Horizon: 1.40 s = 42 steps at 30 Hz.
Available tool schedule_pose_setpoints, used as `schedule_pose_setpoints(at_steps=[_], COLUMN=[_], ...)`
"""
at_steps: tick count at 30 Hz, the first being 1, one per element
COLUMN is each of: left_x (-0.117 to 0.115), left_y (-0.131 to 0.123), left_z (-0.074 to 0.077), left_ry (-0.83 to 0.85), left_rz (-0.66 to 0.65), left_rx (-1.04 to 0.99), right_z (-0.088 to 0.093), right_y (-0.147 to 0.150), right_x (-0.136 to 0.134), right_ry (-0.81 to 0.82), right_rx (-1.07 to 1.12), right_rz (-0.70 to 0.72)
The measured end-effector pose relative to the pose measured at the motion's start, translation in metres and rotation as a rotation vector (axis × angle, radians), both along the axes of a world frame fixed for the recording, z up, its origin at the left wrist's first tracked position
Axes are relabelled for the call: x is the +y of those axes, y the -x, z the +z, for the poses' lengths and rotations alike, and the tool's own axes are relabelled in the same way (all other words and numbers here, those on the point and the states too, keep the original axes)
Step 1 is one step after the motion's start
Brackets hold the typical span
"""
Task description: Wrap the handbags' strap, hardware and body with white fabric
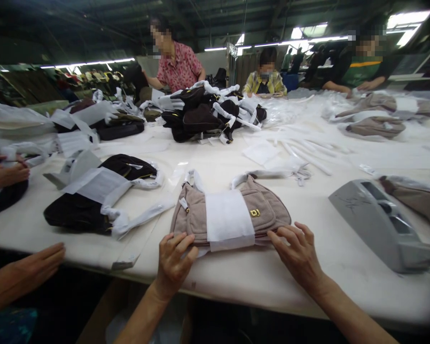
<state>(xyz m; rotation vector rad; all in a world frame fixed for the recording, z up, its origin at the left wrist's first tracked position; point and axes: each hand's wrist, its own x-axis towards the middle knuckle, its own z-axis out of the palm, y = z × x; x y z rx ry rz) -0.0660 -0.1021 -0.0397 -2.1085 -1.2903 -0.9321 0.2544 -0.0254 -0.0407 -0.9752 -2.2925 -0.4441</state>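
Observation:
A beige corduroy handbag (261, 210) lies flat near the front edge of a white table (337, 248). A white paper band (229, 220) is wrapped round its middle, and its handles are wrapped in white too. My left hand (174, 260) rests on the bag's lower left edge, fingers curled onto it. My right hand (299, 253) lies on the lower right edge with its fingers spread flat.
Black wrapped bags (93, 200) lie to the left, a pile of dark bags (208, 114) at centre back, beige bags (372, 119) far right. A grey machine (383, 222) sits at right. Other people's hands (32, 267) are at left. Several people work at the far side.

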Motion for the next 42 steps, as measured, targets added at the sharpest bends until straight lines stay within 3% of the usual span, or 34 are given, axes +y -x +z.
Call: schedule_pose_setpoints(at_steps=[11, 20, 22, 25, 28, 30, 32, 34, 37, 40, 42], left_x=[0.010, -0.002, -0.007, -0.008, 0.010, 0.032, 0.056, 0.074, 0.086, 0.085, 0.085], left_y=[0.002, 0.013, 0.010, -0.004, -0.029, -0.046, -0.059, -0.064, -0.061, -0.056, -0.055], left_z=[-0.001, -0.005, 0.005, 0.035, 0.068, 0.079, 0.077, 0.066, 0.048, 0.040, 0.039], left_ry=[0.103, 0.192, 0.244, 0.334, 0.258, 0.232, 0.265, 0.324, 0.399, 0.430, 0.436], left_rz=[-0.089, -0.108, -0.089, -0.045, -0.013, -0.017, -0.054, -0.096, -0.117, -0.107, -0.101], left_rx=[0.030, 0.092, 0.069, 0.002, -0.051, -0.009, 0.080, 0.167, 0.232, 0.272, 0.302], right_z=[0.007, 0.003, 0.005, 0.009, 0.012, 0.012, 0.010, 0.008, 0.011, 0.032, 0.052], right_y=[-0.002, -0.012, -0.010, -0.007, -0.004, -0.002, -0.001, 0.000, -0.003, -0.006, -0.004], right_x=[0.032, 0.042, 0.040, 0.036, 0.034, 0.034, 0.034, 0.032, 0.028, 0.037, 0.063], right_ry=[0.235, 0.223, 0.213, 0.202, 0.186, 0.178, 0.153, 0.117, 0.075, 0.175, 0.247], right_rx=[-0.161, -0.144, -0.134, -0.131, -0.123, -0.127, -0.116, -0.091, -0.054, -0.019, 0.012], right_rz=[0.315, 0.515, 0.505, 0.484, 0.486, 0.496, 0.509, 0.518, 0.514, 0.520, 0.490])
